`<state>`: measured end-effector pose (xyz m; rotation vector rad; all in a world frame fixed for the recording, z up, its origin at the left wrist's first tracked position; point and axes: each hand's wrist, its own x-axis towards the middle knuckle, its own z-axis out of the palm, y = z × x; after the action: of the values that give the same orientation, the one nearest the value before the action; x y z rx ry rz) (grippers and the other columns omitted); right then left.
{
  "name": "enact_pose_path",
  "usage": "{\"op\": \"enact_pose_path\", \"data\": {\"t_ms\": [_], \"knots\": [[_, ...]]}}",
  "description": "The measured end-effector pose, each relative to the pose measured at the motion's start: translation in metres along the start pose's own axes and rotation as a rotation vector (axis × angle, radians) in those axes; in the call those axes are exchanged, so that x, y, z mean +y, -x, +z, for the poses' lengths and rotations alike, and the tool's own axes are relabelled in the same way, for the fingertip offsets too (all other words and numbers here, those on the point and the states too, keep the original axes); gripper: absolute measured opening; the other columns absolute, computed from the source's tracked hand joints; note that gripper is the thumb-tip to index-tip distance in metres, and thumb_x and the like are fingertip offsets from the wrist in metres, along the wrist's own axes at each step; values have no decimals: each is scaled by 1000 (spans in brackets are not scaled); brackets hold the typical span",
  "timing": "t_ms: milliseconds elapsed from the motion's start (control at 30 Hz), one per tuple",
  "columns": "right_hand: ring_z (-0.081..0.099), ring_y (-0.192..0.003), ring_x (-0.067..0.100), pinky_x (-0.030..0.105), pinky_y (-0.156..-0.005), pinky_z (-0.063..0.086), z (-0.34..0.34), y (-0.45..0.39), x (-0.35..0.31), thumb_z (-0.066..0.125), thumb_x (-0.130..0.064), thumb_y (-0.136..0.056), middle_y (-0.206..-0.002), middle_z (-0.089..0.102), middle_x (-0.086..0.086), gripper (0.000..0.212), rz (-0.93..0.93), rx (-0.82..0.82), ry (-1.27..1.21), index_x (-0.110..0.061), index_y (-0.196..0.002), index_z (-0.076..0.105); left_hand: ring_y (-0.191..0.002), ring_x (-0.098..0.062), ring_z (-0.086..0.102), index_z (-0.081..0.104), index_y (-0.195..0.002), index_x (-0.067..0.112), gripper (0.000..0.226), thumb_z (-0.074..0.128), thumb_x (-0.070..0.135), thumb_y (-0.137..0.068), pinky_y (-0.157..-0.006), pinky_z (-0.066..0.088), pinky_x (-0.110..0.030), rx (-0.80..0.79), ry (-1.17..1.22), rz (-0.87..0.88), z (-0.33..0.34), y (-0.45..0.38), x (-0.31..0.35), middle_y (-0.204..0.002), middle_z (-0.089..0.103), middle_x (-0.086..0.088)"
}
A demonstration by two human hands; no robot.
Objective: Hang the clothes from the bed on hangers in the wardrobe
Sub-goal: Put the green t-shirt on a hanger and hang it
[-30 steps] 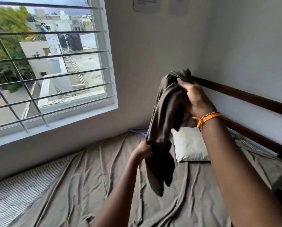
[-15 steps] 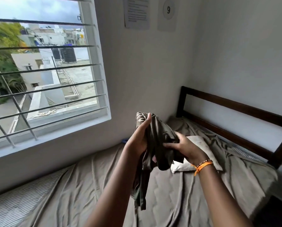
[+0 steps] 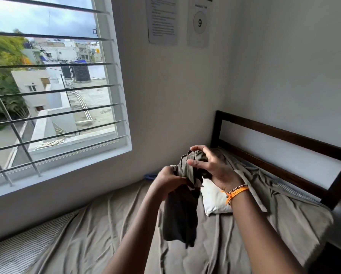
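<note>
A dark olive-brown garment (image 3: 182, 210) hangs bunched in the air above the bed (image 3: 98, 230). My left hand (image 3: 168, 179) grips its upper left part. My right hand (image 3: 211, 167), with an orange thread band on the wrist, pinches the bunched top of the cloth with curled fingers. The garment's lower end dangles just above the wrinkled taupe sheet. No hanger and no wardrobe is in view.
A small white pillow (image 3: 215, 200) lies behind the garment near the dark wooden headboard (image 3: 284, 139). A barred window (image 3: 53, 91) fills the left wall. Something blue (image 3: 151, 176) lies against the wall. Two papers (image 3: 180, 20) hang above. A striped mattress edge (image 3: 21, 252) shows at lower left.
My right hand came down from head height with the garment. Both hands now hold the bunched top close together. The view has tilted up towards the wall.
</note>
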<state>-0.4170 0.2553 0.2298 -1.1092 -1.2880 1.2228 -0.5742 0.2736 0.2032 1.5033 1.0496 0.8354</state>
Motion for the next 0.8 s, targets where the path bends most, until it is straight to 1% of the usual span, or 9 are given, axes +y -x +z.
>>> {"op": "enact_pose_path", "data": {"t_ms": [100, 167, 267, 333, 500, 600, 667, 733, 800], "knots": [[58, -76, 12, 13, -59, 47, -5, -4, -4, 70, 2, -78, -81, 61, 1, 24, -65, 129, 106, -13, -94, 61, -53, -10, 44, 60, -56, 16, 29, 78, 35, -67, -52, 36, -25, 137, -258, -59, -24, -8, -1, -55, 49, 4], [60, -77, 15, 18, -60, 48, -13, -13, -4, 70, -12, -83, -76, 64, -1, 6, -76, 341, 200, -14, -80, 65, -49, -10, 33, 44, -50, 17, 46, 65, 35, -86, -49, 29, -26, 208, -432, -83, -37, -11, 2, -51, 35, 0], [62, -80, 18, 35, -79, 50, -26, -22, -3, 71, -53, -75, -81, 71, 5, 48, -35, 535, 446, -6, -81, 70, -55, -14, 45, 51, -51, 18, 44, 57, 31, -92, -62, 36, -25, 324, -492, -24, -52, -16, 3, -54, 47, -6], [63, -79, 17, 35, -80, 48, -25, -24, -5, 68, -61, -71, -81, 72, 4, 57, -43, 497, 438, -5, -81, 71, -56, -14, 49, 59, -58, 19, 36, 59, 38, -88, -69, 40, -27, 305, -336, 73, -50, -15, 7, -58, 56, -3], [60, -79, 5, 25, -86, 46, 2, -19, -14, 60, -17, -90, -85, 64, -1, 11, -115, 147, 135, -8, -91, 66, -90, -15, 60, 53, -118, 17, 44, 74, 28, -81, -83, 48, -31, -138, -52, 136, -8, -4, 14, -98, 63, 2], [61, -80, 3, 14, -78, 47, 1, -14, -25, 58, -8, -90, -93, 62, 2, 23, -102, 55, 99, -6, -113, 60, -83, -17, 59, 62, -99, 9, 47, 77, 36, -64, -77, 49, -34, -51, -277, 196, 2, -12, -8, -88, 66, -5], [57, -77, 2, 13, -73, 45, -10, -11, -30, 61, -3, -87, -89, 57, 2, 29, -94, 51, 110, -13, -115, 58, -75, -17, 51, 63, -84, 6, 21, 72, 23, -75, -68, 44, -33, -12, -136, 73, -1, -13, -14, -78, 57, -8], [56, -62, 3, 16, -65, 46, -20, -7, -36, 59, 3, -86, -73, 54, 1, 25, -103, 55, 57, -16, -103, 63, -78, -21, 52, 65, -86, 6, 12, 66, 16, -81, -67, 40, -31, 79, -41, -32, -6, -15, -21, -80, 56, -11], [54, -59, 8, 27, -69, 45, -26, -8, -40, 57, 4, -86, -66, 56, 1, 23, -110, 94, -19, -16, -92, 66, -95, -28, 60, 64, -103, 7, 28, 66, 23, -80, -78, 44, -30, 242, -306, -58, -13, -19, -24, -99, 60, -14]]}}
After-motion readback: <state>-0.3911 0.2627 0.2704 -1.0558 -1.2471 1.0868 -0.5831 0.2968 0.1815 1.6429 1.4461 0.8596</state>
